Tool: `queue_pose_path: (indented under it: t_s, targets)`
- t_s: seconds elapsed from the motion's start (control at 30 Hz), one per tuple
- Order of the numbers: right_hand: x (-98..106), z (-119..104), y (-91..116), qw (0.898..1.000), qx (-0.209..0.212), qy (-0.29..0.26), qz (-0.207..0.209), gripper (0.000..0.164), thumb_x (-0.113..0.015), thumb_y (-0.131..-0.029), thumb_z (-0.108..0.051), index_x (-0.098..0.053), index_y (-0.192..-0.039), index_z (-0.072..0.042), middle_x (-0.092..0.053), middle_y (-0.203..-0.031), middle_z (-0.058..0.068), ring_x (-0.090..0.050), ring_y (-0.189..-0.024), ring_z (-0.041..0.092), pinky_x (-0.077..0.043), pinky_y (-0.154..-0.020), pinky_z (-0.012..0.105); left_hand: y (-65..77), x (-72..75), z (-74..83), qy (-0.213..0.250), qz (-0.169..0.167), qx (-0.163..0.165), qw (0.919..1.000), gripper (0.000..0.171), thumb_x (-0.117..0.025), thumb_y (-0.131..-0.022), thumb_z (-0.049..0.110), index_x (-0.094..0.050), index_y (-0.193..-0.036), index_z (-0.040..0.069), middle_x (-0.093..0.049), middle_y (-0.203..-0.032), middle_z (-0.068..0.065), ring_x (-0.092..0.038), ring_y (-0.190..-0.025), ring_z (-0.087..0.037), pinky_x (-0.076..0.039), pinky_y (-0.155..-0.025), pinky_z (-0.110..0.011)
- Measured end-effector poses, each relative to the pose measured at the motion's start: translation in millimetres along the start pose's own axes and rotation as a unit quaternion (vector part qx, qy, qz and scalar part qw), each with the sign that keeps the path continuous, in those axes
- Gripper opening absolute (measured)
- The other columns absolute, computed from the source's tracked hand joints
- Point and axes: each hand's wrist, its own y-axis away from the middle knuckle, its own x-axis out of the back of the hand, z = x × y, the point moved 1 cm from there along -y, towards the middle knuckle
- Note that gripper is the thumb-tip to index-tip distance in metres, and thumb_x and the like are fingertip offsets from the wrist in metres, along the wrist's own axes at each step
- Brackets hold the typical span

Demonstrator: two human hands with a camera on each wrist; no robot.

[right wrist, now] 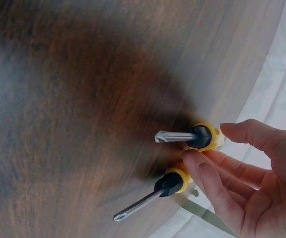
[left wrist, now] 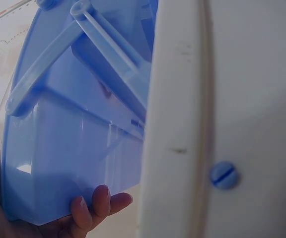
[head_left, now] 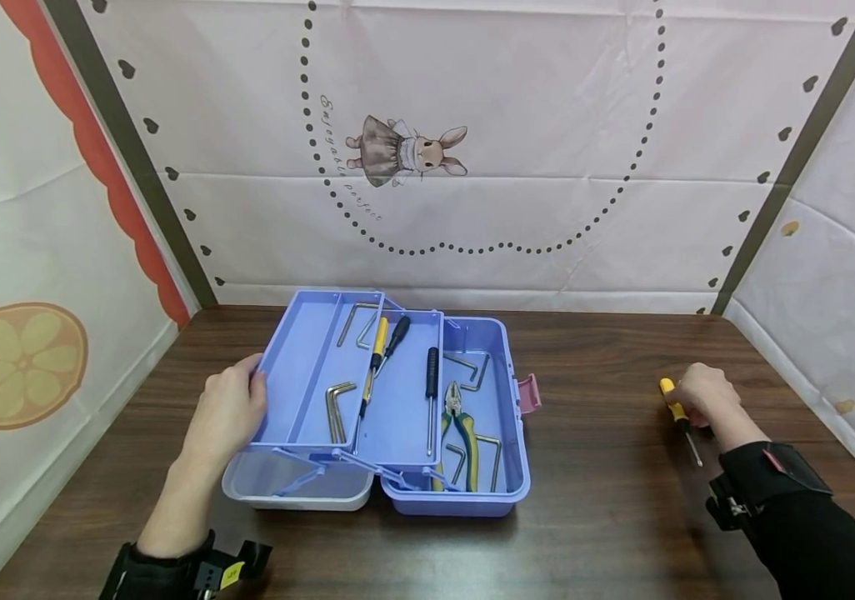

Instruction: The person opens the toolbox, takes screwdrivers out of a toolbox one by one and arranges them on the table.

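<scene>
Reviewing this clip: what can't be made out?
Head: left floor of the blue plastic toolbox, hidden by blue rectangular trays.
Left wrist: outline of the pale smooth panel, cut off by frame edges.
Right wrist: far handle end of the lower yellow-and-black screwdriver, hidden by the right hand.

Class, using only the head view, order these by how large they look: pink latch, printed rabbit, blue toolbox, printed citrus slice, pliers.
1. Blue toolbox
2. Printed citrus slice
3. Printed rabbit
4. Pliers
5. Pink latch

Differing camera distances leave real sizes unsure.
</scene>
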Motion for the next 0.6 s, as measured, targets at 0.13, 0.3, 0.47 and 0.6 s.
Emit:
queue_pose_path:
  t_s: [0.13, 0.3, 0.47, 0.6]
  targets:
    - [5, -1, 5, 1.0, 0.016, 0.013, 0.009, 0.028, -0.057, -0.081, -0.02, -0.057, -0.064, 0.002, -0.057, -0.052, 0.008, -0.057, -0.05, 0.023, -0.043, -0.048, 0.033, 0.0, 0.1, -0.1, -0.001, 0.002, -0.002, 1.0, 0.034, -0.039, -0.089, 0.003, -0.044, -0.115, -0.019, -0.05, -0.105, -0.038, -0.054, -0.09, -0.048, -0.043, -0.073, -0.057]
    - [10, -8, 11, 0.998, 0.051, 0.023, 0.024, 0.031, -0.055, -0.083, -0.024, -0.053, -0.06, -0.003, -0.053, -0.051, 0.007, -0.054, -0.05, 0.022, -0.038, -0.046, 0.03, -0.1, 0.0, -0.4, -0.002, -0.002, 0.0, 1.0, 0.035, -0.039, -0.089, 0.003, -0.044, -0.115, -0.02, -0.05, -0.105, -0.038, -0.053, -0.091, -0.049, -0.043, -0.074, -0.057]
    - [14, -28, 23, 0.991, 0.125, 0.014, 0.049, 0.03, -0.053, -0.085, -0.023, -0.055, -0.063, -0.002, -0.053, -0.052, 0.006, -0.052, -0.048, 0.019, -0.037, -0.042, 0.027, -0.5, 0.3, 0.0, -0.001, -0.007, 0.006, 1.0, 0.035, -0.039, -0.09, 0.003, -0.043, -0.116, -0.019, -0.049, -0.106, -0.039, -0.052, -0.092, -0.049, -0.043, -0.074, -0.057]
    - [14, -52, 35, 0.98, 0.184, 0.009, 0.074, 0.026, -0.055, -0.085, -0.019, -0.062, -0.081, 0.005, -0.059, -0.058, 0.007, -0.054, -0.052, 0.018, -0.041, -0.046, 0.031, -0.3, 0.1, 0.1, -0.002, -0.009, 0.009, 0.9999, 0.035, -0.039, -0.09, 0.004, -0.043, -0.117, -0.019, -0.049, -0.107, -0.039, -0.052, -0.092, -0.049, -0.043, -0.074, -0.057]
